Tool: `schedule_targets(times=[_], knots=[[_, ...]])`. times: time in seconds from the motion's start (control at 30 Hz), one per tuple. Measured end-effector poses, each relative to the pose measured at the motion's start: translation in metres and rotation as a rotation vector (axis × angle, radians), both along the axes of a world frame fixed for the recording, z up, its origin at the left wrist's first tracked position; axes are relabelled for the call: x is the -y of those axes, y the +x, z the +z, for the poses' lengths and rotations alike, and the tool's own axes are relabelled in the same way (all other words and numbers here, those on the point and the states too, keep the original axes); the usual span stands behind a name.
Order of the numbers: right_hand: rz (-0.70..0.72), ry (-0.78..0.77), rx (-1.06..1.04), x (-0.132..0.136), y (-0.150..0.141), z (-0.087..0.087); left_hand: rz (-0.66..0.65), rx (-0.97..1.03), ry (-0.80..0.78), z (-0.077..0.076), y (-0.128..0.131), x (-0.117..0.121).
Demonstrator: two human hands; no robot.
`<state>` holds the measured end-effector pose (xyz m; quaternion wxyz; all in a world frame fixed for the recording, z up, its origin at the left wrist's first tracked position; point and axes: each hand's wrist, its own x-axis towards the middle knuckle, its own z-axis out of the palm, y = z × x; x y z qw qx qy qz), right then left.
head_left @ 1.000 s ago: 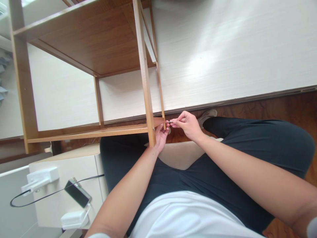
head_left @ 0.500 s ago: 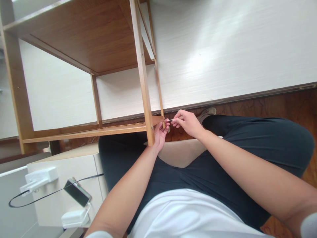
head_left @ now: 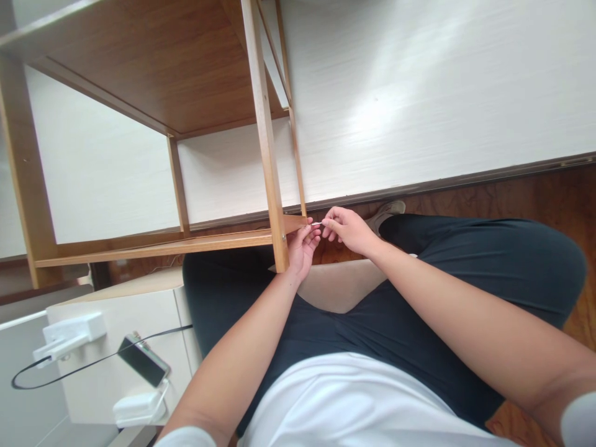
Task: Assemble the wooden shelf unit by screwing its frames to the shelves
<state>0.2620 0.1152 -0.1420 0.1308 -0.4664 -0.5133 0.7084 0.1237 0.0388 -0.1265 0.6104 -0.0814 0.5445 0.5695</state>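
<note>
A brown wooden frame with panels (head_left: 153, 62) stands on the left, its near upright (head_left: 266, 143) running down beside my left wrist. My left hand (head_left: 302, 251) reaches behind that upright, with its fingers curled around the low end of a slimmer post (head_left: 298, 164). Those fingers cover the post's end. From the right, my right hand (head_left: 347, 231) pinches a thin silvery metal rod (head_left: 317, 223). The rod points left to the fingertips of my left hand. Its tip, and whatever it touches there, is too small to make out.
Behind the frame lies a broad white surface (head_left: 442, 93) with a dark edge. At lower left, a pale cabinet (head_left: 125, 335) carries a phone-like device (head_left: 144, 360), a white adapter (head_left: 139, 406), a white power strip (head_left: 77, 332) and a black cable (head_left: 93, 369). My crossed legs (head_left: 493, 261) are below.
My right hand and the rod have shifted slightly left, towards my left hand. My left fingers now cover the post end that showed before. The view has moved a little.
</note>
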Motion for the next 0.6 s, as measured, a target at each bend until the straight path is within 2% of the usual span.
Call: schedule_targets(times=[0.3, 0.6], knots=[[-0.004, 0.34, 0.132, -0.002, 0.004, 0.004, 0.021, -0.024, 0.0, -0.003, 0.001, -0.001], [0.049, 0.432, 0.172, -0.008, 0.007, 0.011, 0.044, -0.019, 0.007, -0.001, 0.002, -0.001]])
